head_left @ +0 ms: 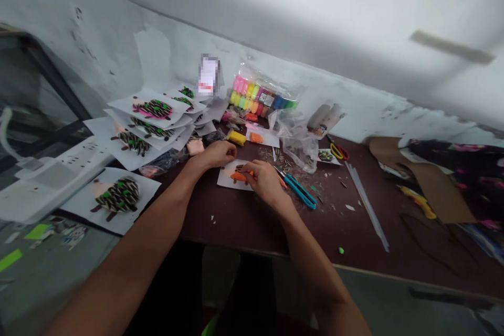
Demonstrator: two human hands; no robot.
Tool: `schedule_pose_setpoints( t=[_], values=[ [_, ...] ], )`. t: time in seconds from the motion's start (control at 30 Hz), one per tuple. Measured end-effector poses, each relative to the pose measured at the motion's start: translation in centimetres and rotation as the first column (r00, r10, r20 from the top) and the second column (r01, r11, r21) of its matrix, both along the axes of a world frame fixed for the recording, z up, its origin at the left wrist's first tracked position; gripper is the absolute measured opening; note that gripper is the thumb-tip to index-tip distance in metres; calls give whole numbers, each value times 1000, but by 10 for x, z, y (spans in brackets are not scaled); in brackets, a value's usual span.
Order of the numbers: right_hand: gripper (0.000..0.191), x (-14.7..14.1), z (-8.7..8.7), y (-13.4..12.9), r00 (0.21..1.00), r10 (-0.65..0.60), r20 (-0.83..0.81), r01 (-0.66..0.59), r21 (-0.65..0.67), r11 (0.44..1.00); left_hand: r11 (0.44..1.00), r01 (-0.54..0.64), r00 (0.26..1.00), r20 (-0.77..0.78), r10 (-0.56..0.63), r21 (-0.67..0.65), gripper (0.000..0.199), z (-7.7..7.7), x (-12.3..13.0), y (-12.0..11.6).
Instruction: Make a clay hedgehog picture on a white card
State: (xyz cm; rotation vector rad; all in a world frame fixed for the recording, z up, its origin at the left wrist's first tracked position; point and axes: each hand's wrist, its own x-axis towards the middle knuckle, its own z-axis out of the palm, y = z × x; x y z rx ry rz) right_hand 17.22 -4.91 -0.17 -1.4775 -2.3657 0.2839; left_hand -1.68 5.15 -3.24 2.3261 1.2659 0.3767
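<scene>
A small white card lies on the dark table, bearing an orange clay animal shape with a few dark striped seeds set in its upper part. My right hand is over the card's right side, thumb and fingertips pinched together at the clay; anything between them is too small to make out. Just above the card's upper left edge is my left hand, its fingers curled in and their tips close together. What they hold, if anything, is hidden. Loose striped seeds are scattered beyond my right hand.
Teal-handled pliers lie right of my right hand. Yellow clay, orange clay and a clear plastic bag sit behind. Finished hedgehog cards are piled left, near a power strip. Scissors and glue sticks lie right.
</scene>
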Motion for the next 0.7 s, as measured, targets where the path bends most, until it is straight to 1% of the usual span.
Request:
schedule_pose_setpoints(
  t=[0.37,0.7],
  values=[
    [21,-7,-4,0,995,35,88,-35,3,999,1000,-23,1000,-7,23,11,21,1,1,-3],
    [24,-7,-4,1,989,22,146,-23,5,1000,1000,-19,1000,-3,19,-1,21,2,1,-3]
  ],
)
